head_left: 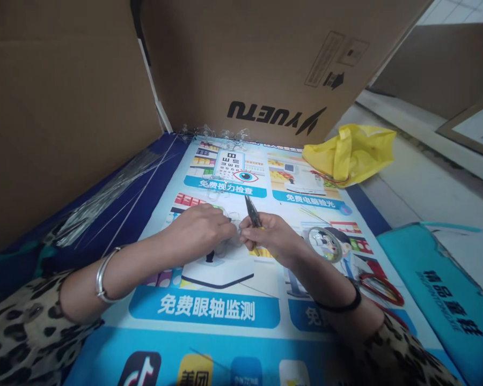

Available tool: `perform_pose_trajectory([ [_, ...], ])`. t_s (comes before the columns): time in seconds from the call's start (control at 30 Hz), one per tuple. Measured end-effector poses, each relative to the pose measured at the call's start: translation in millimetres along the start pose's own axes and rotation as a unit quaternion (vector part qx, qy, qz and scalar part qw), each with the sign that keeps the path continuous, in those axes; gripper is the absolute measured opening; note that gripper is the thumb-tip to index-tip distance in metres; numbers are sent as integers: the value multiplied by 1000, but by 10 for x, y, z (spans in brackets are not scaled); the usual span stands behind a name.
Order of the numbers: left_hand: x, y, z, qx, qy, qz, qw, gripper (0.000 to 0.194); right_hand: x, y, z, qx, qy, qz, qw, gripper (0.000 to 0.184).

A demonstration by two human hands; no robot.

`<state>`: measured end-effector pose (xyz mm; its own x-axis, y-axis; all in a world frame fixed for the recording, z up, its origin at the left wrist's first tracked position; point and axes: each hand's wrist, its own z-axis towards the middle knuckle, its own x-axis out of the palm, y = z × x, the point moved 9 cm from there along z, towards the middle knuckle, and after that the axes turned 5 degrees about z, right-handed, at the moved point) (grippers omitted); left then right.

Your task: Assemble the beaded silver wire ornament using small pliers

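My right hand (268, 236) is closed round a pair of pliers (253, 212), whose dark jaws point up and away from me. The fingertips of that hand also meet those of my left hand (207, 228) over the printed sheet. My left hand is closed in a pinch on a looped piece of thin, clear-looking wire (222, 249), part of which hangs below the fingers. Fine loops (219, 193) show beyond the left knuckles too. Exactly where the wire runs between the fingertips is hidden.
Cardboard (209, 64) walls off the back and left. Several wire pieces (225, 134) lie along the back edge, with a wire bundle (104, 193) at left. Rightward are a tape roll (339, 247), red-handled scissors (386, 287), a yellow bag (358, 153) and a teal bag (426, 257).
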<state>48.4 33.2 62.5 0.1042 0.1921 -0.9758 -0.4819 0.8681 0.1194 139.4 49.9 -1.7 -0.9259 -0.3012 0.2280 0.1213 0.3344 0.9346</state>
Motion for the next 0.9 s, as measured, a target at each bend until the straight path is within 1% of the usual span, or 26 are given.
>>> perform_pose_trajectory([
  [0.1,21,56,-5,-24,16,-1,1000,17,-107,-51,-12,45,1,19,999,28],
  [0.2,52,103,-14,-44,33,-12,998,18,-221,-6,-40,42,-10,-1,999,29],
  [0.27,87,125,-18,-58,48,-26,997,18,-258,14,-54,33,-12,-30,999,29],
  [0.4,183,123,-31,-76,93,-81,989,18,-196,15,-66,23,11,-101,995,29],
  [0.5,217,40,-46,-56,126,-123,983,19,-121,65,-111,19,29,-198,980,24],
  [0.53,217,14,-54,-50,137,-132,981,20,-101,107,-142,9,33,-259,965,20],
  [0.6,227,-5,-75,-51,167,-144,974,19,-75,240,-234,-39,16,-394,918,15],
  [0.63,244,-4,-91,-56,190,-155,968,18,-40,264,-295,-50,20,-442,895,13],
  [0.67,275,-18,-113,-55,220,-175,958,19,9,256,-364,-55,35,-474,878,12],
  [0.7,299,-44,-132,-48,245,-201,947,21,46,224,-437,-52,45,-507,859,12],
  [0.73,316,-76,-147,-37,264,-226,937,22,75,151,-511,-37,58,-544,837,13],
  [0.77,327,-106,-156,-26,275,-245,929,24,100,72,-587,-26,66,-586,807,13],
  [0.83,341,-143,-157,-11,281,-261,923,25,169,-46,-733,-40,72,-664,743,14],
  [0.9,368,-157,-156,-11,285,-262,922,25,268,-184,-862,-57,98,-714,691,10],
])
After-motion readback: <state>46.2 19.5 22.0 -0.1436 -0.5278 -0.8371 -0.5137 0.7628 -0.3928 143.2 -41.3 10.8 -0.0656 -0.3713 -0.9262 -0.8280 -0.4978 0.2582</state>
